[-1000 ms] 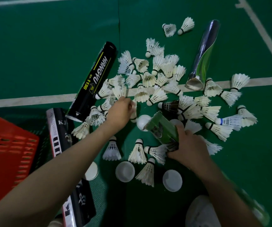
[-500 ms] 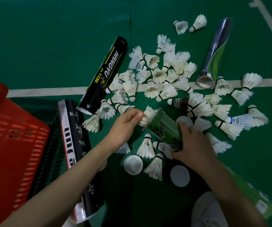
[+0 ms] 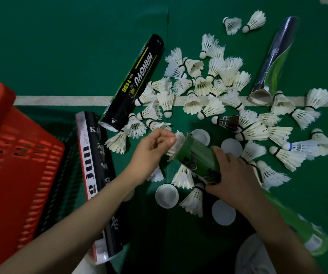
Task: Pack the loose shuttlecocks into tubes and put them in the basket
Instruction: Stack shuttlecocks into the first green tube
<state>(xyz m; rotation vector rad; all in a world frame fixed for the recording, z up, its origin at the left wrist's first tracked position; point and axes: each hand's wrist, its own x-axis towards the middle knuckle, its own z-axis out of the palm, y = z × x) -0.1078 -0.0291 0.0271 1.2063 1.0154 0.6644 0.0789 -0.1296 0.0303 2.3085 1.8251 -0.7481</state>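
Note:
My right hand point(image 3: 232, 175) grips a green tube point(image 3: 196, 157) tilted with its open mouth to the upper left. At that mouth my left hand point(image 3: 153, 149) pinches a white shuttlecock point(image 3: 176, 144) by its feathers, with most of it inside the tube. Several loose white shuttlecocks point(image 3: 208, 86) lie scattered on the green court floor beyond and to the right. A red basket point(image 3: 11, 155) stands at the left edge.
A black HANGYU tube point(image 3: 133, 82) and a black-and-white tube point(image 3: 98, 175) lie left of my hands. A dark green tube point(image 3: 274, 60) lies at the upper right, another green tube point(image 3: 301, 228) under my right forearm. White tube caps point(image 3: 166, 195) sit on the floor near me.
My left hand picked a shuttlecock from the pile and brought it back to the green tube's mouth. The right hand kept hold of the tube. The camera moved a little.

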